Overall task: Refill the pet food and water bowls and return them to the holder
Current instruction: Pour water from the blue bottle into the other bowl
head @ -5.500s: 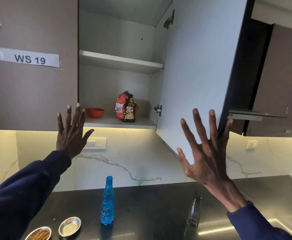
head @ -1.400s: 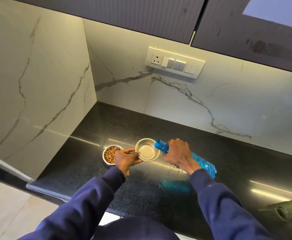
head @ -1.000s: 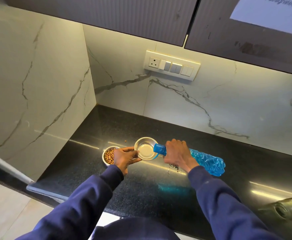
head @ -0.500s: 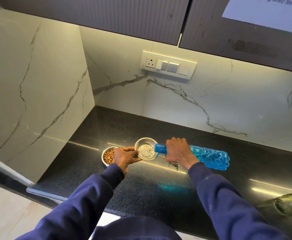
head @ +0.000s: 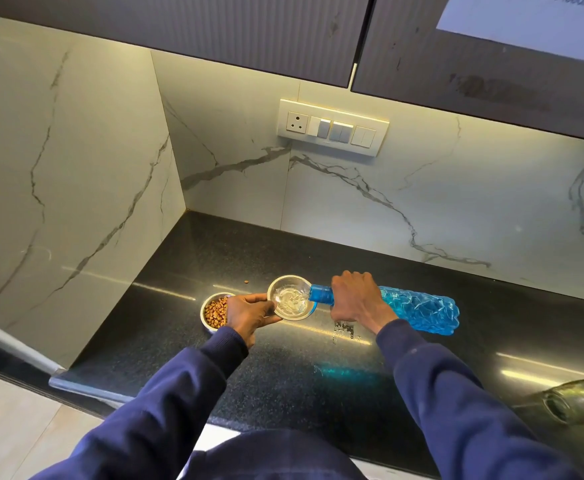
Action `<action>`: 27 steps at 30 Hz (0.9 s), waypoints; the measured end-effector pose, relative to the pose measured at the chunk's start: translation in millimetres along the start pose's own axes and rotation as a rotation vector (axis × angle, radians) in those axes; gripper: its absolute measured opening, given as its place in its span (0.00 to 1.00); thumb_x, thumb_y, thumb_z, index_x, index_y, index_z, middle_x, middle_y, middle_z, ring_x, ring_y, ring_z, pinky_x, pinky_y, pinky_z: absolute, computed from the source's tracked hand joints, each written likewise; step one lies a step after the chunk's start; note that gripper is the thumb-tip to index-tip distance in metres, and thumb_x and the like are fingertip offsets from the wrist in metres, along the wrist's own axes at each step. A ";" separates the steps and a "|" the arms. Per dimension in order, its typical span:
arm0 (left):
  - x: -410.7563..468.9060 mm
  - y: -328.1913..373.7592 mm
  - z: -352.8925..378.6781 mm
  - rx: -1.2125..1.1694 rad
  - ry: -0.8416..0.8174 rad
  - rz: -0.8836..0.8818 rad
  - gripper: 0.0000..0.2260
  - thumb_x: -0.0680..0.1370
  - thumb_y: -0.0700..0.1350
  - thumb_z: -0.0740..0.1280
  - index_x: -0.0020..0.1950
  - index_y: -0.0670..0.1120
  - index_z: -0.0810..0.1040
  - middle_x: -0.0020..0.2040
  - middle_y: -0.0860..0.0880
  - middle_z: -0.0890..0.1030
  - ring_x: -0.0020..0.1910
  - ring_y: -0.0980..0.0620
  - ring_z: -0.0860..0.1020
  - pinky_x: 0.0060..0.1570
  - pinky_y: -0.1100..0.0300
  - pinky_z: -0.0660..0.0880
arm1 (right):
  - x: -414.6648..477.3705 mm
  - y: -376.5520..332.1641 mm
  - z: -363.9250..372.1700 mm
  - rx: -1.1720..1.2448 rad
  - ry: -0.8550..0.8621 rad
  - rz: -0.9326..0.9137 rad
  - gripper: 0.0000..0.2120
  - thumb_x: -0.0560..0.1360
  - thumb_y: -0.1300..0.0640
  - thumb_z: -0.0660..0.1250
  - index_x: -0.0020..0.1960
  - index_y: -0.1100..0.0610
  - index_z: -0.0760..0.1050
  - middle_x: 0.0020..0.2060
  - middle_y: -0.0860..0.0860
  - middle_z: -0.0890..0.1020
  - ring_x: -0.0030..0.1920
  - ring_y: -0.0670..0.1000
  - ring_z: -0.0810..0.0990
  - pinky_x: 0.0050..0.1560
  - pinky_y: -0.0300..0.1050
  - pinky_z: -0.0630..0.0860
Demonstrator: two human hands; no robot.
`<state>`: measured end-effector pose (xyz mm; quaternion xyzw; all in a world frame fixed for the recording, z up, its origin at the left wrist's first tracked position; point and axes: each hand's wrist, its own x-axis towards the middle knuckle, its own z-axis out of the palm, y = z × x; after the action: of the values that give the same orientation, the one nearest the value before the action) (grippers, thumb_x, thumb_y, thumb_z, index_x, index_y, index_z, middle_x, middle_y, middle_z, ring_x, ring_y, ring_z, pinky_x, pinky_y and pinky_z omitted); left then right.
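A small steel water bowl sits on the black counter, with clear water rippling in it. My left hand grips its near-left rim. My right hand holds a blue plastic bottle tipped on its side, its open neck over the bowl's right rim, and water runs out. Just left of that bowl stands a second steel bowl filled with brown kibble, partly hidden by my left hand.
One loose kibble piece lies behind the bowls. Spilled water drops sit under my right wrist. A dark glass bottle lies at the right counter edge. Marble walls close the corner to the left and behind; a switch panel hangs above.
The cupboard seen at the start is out of view. The blue bottle has tipped from a slant to nearly level, and water now flows into the bowl that was dry a second ago.
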<state>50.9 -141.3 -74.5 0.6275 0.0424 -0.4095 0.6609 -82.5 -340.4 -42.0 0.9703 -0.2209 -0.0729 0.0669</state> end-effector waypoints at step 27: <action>1.0 -7.0 4.8 -0.015 -0.027 -0.024 0.08 0.75 0.28 0.71 0.53 0.34 0.81 0.50 0.33 0.84 0.42 0.41 0.87 0.37 0.52 0.86 | -5.6 0.6 -1.1 0.019 0.017 -0.009 0.21 0.69 0.41 0.71 0.54 0.55 0.78 0.41 0.51 0.79 0.40 0.49 0.72 0.47 0.48 0.69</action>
<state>45.2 -145.1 -79.6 0.6163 0.0443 -0.4256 0.6611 -87.5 -338.4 -40.2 0.9725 -0.2165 -0.0628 0.0591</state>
